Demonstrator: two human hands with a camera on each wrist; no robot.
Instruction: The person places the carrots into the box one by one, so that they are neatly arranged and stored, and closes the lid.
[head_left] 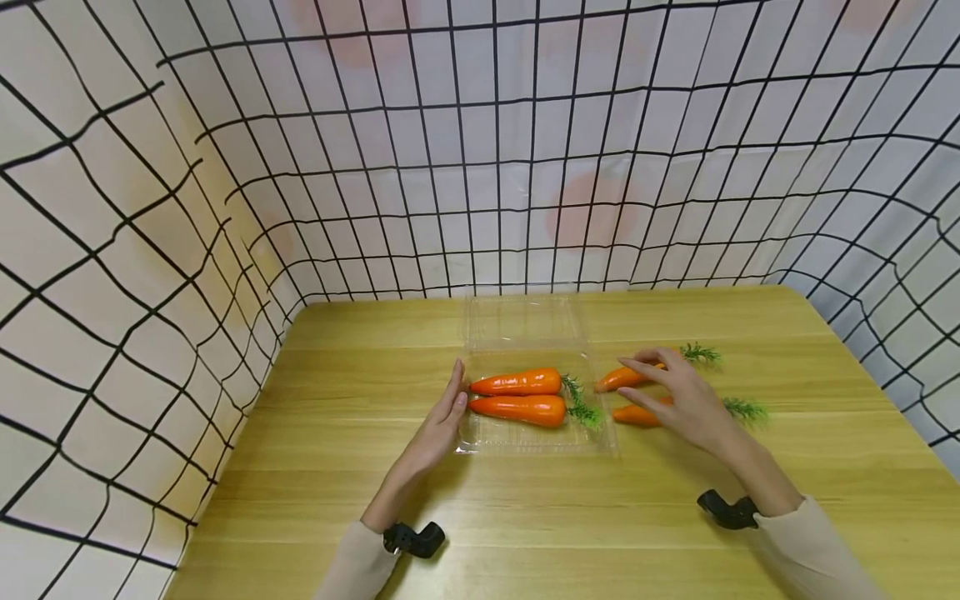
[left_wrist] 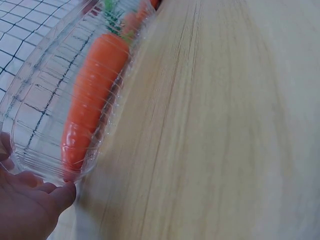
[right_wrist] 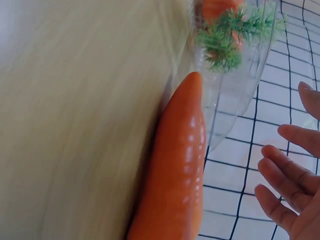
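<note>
Two orange toy carrots with green tops, an upper carrot (head_left: 517,382) and a lower carrot (head_left: 525,409), lie side by side in an opened clear plastic clamshell box (head_left: 495,437). At the box's left end rests my left hand (head_left: 433,433), fingers extended along the wall; in the left wrist view its thumb (left_wrist: 62,196) touches the box near a carrot tip. My right hand (head_left: 697,408) hovers with spread fingers over two more carrots, a far carrot (head_left: 618,379) and a near carrot (head_left: 636,415), partly covering both. The right wrist view shows nothing between its fingers (right_wrist: 285,172).
The box's transparent lid (head_left: 525,323) is folded back toward the rear. A wooden table (head_left: 352,400) carries everything. White sheeting with a black grid (head_left: 517,183) stands behind the table and along both sides.
</note>
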